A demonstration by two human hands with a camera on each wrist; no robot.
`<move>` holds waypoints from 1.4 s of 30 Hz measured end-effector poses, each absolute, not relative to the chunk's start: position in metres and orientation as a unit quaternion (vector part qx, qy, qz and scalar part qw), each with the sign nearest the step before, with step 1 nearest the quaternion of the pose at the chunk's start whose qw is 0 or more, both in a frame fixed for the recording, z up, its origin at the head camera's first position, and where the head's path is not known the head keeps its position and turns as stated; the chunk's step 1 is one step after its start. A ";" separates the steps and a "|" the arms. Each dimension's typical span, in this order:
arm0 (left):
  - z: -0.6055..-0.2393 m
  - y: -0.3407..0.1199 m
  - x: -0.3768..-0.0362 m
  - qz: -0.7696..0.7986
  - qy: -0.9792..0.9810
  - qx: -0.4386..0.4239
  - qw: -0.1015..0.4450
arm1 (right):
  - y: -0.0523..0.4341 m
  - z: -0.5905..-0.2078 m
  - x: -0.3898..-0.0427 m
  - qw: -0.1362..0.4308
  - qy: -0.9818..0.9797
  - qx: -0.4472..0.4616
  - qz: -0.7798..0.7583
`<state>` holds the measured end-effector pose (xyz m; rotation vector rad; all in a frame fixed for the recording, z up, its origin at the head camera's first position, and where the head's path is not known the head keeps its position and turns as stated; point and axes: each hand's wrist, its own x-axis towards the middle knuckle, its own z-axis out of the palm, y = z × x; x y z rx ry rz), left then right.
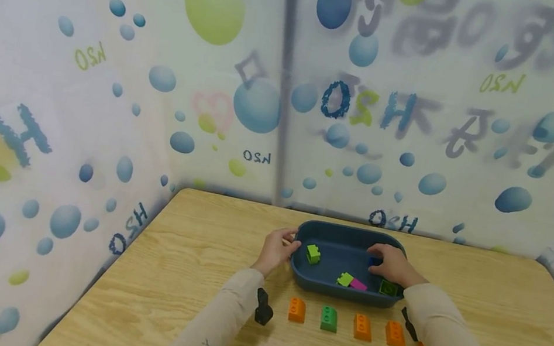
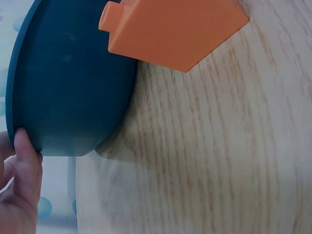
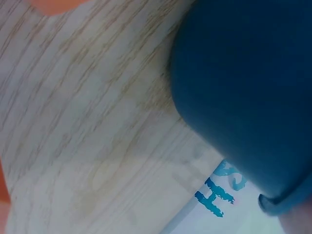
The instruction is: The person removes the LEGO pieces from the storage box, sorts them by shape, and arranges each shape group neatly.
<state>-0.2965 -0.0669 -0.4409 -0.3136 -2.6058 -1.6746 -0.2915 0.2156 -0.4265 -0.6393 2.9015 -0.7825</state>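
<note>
The dark blue tray (image 1: 340, 291) stands on the wooden counter (image 1: 187, 279), near its far edge and about in the middle. The left hand (image 1: 277, 250) holds the tray at its left end; in the left wrist view one finger (image 2: 27, 165) lies against the rim of the tray, with the fingers curled around the rim.

The right hand (image 1: 394, 265) is inside the tray, at its right side, with fingers bent down over a dark blue block (image 1: 375, 262). It seems to pinch this block, but the fingers hide most of it, so the grip I cannot tell for sure.

In the tray lie also a light green block (image 1: 313, 254) near the left end, a second light green block (image 1: 345, 279) at the front wall, a pink block (image 1: 359, 284) touching it on the right, and a dark green block (image 1: 388, 288) just under the right wrist.

In front of the tray, on the counter, there is a row of blocks: an orange block (image 1: 297, 310), a green block (image 1: 328, 318), a second orange block (image 1: 363, 327) and a third orange block (image 1: 395, 334). They stand apart from each other. Both arms wear light beige sleeves (image 1: 224, 319). Behind the counter hangs a white curtain (image 1: 108, 84) with blue and green bubbles.
</note>
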 end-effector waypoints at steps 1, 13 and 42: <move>-0.441 -0.067 -0.296 -0.537 -0.837 -0.100 0.014 | 0.216 -0.427 -0.292 0.035 0.944 -0.206 -0.255; -0.440 -0.067 -0.294 -0.536 -0.838 -0.102 0.016 | 0.210 -0.430 -0.288 0.036 0.945 -0.196 -0.260; -0.439 -0.066 -0.293 -0.530 -0.842 -0.101 0.022 | 0.205 -0.434 -0.283 0.033 0.938 -0.181 -0.294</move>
